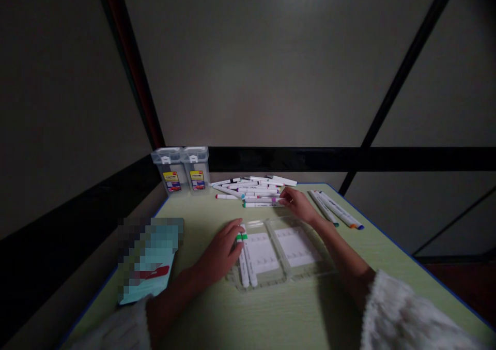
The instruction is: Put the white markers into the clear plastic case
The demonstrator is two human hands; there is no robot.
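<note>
A clear plastic marker case [287, 276] lies unfolded on the table, with white cards in its two halves. Two white markers with green bands [248, 259] lie side by side in its left half. My left hand [222, 247] is curled at the case's left edge, thumb and fingers against the upper part of these markers. At the near right of a loose pile of white markers [256, 188], my right hand [297, 204] pinches the end of a marker with a purple band [261, 199]. Its fingertips partly hide that marker's end.
Two clear lidded boxes [197, 171] with yellow labels stand at the back left. Several capped markers [341, 210] lie together on the right. A pale teal package [155, 257], partly pixelated, rests at the left. The table [287, 319] has a blue edge; a wall rises behind it.
</note>
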